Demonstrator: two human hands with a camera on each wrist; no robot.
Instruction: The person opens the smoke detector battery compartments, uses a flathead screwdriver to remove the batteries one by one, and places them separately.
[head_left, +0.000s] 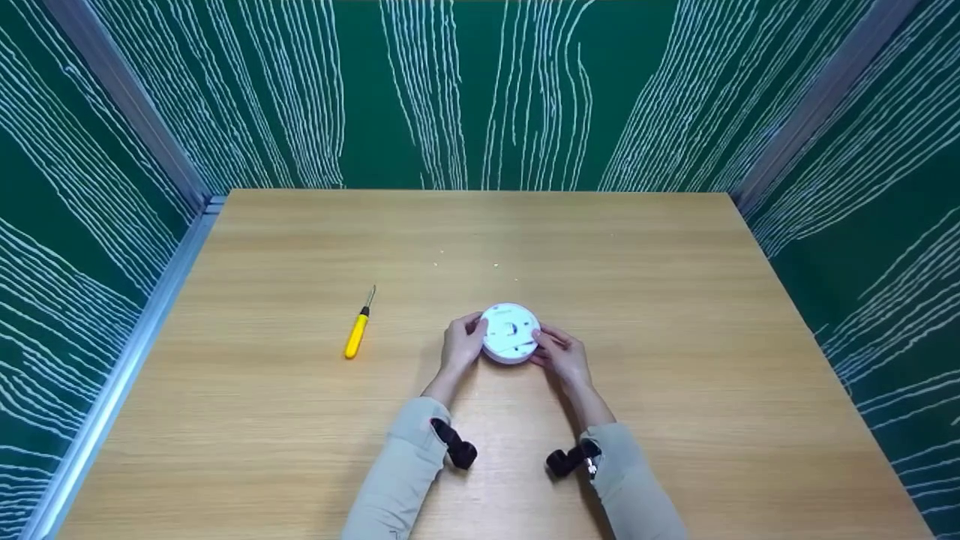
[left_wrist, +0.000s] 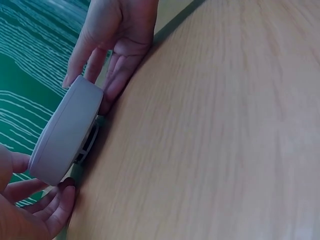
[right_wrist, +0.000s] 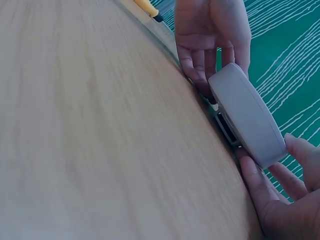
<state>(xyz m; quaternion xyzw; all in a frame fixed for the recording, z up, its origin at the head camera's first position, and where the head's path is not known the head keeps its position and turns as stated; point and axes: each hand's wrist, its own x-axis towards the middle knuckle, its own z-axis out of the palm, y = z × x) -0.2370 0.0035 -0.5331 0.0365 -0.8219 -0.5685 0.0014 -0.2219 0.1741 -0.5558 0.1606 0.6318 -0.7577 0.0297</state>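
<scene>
Between my two hands is a round white smoke detector (head_left: 511, 346), its flat back with slots and holes facing up. My left hand (head_left: 460, 346) grips its left rim, thumb on top and fingers below. On the opposite rim, my right hand (head_left: 565, 358) pinches it the same way. Both wrist views show the thick side wall of the smoke detector (left_wrist: 67, 132) and a slotted cage (right_wrist: 227, 129) on its underside, facing the table. The cage is close over the tabletop.
A yellow-handled screwdriver (head_left: 357, 334) lies to the left of my hands, its tip pointing away. Tiny pale specks (head_left: 496, 265) are scattered on the wooden table (head_left: 675, 315) beyond the smoke detector. Green walls with white lines (head_left: 480, 97) stand around the table.
</scene>
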